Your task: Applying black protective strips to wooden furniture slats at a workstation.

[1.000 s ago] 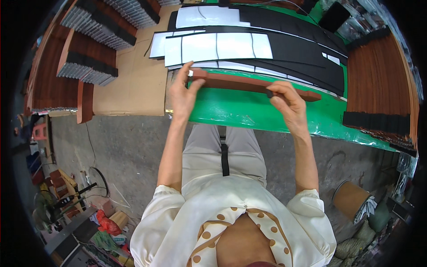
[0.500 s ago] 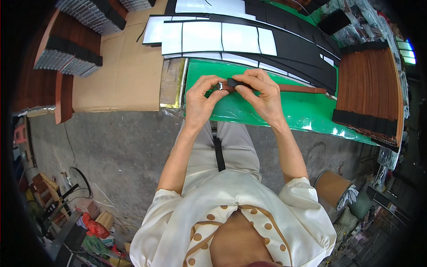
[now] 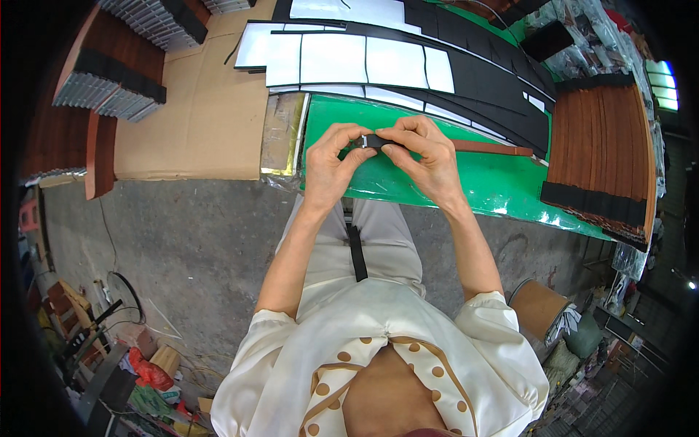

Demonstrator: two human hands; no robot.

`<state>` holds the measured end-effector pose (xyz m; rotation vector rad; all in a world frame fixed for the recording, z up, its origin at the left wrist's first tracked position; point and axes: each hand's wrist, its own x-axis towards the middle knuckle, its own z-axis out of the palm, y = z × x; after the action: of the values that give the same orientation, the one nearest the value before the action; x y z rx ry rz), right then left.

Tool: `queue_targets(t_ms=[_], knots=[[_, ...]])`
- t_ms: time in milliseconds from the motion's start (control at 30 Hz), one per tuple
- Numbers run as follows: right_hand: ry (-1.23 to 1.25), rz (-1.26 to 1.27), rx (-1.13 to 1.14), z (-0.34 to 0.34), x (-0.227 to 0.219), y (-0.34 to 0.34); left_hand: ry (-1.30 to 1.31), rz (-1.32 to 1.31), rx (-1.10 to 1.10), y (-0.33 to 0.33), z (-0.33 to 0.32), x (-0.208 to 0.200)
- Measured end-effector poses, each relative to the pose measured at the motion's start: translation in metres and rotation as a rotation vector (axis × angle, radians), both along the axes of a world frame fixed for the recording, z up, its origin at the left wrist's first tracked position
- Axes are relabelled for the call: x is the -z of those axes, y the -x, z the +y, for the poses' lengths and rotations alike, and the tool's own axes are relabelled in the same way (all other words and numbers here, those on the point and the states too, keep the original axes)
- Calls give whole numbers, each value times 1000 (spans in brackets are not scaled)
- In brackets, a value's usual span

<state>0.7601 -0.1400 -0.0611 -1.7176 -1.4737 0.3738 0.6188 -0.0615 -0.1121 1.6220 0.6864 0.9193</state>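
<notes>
Since half a second ago, the black pad (image 3: 384,141) has shifted left along the brown strip (image 3: 495,148), right up to the silvery fitting (image 3: 365,141) at its left end. My feed shows the left hand (image 3: 331,164) with its fingers pinched on that end, and the right hand (image 3: 431,154) gripping the pad between thumb and fingers. The strip is over the green worktop (image 3: 364,183); whether it rests or is raised, I cannot tell. I judge it part done: the pad's seating is partly hidden, and the right end looks bare. The stacked strips (image 3: 601,138) show black at both ends.
</notes>
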Motion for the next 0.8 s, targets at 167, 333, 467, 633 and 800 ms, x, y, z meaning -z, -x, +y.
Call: queue_targets(t_ms=[167,333,467,633,800], knots=[[49,-8,-17,0,-2,1,37,7,22,1,0,-1],[31,-13,-1,2,-1,1,-30,-5,-2,0,2,-1],[33,-29,-12,1,-1,1,-21,0,2,-1,2,-2],[14,-43,5,0,2,5,27,9,23,5,-1,-2],[45,-112,-22,-8,-1,-1,34,31,27,4,-5,-2]])
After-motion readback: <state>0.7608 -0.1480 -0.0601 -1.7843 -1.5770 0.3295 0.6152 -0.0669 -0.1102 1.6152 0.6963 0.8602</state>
